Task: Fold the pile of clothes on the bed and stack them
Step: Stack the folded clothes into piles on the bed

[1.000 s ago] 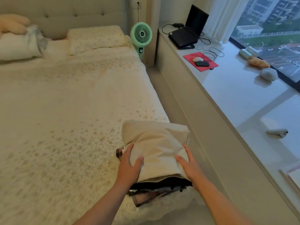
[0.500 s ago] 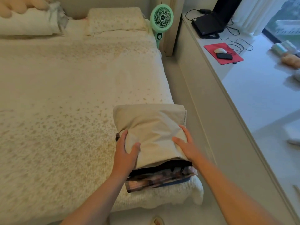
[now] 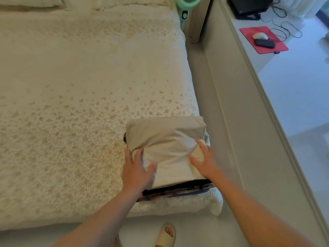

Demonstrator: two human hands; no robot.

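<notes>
A folded beige cloth garment (image 3: 165,139) lies on top of a low stack of folded clothes (image 3: 178,190) at the near right corner of the bed with a cream quilted cover printed with small tan sprigs (image 3: 80,86). Under the beige piece a black layer and a brownish plaid layer show along the stack's near edge, with a sliver of blue at the near right.

The left hand (image 3: 138,171) rests on the near left part of the beige garment, its fingers (image 3: 129,155) spread wide and fairly straight, the thumb lying on the cloth and the outer fingers over the left edge. The right hand (image 3: 204,162) lies flat on the near right part of the same garment, fingers spread and straight, pressing the fabric without curling round it. Both forearms reach in from the near edge.

On the floor near the bed's foot a foot in a cream slide sandal (image 3: 166,235) is visible. To the right runs a pale window ledge (image 3: 293,97) carrying a red mouse mat (image 3: 249,32) with a white mouse (image 3: 259,35) and a black phone (image 3: 264,44), and farther off a black laptop (image 3: 247,6) with cables. The base of a mint-green fan (image 3: 185,13) stands at the bed's far right corner
</notes>
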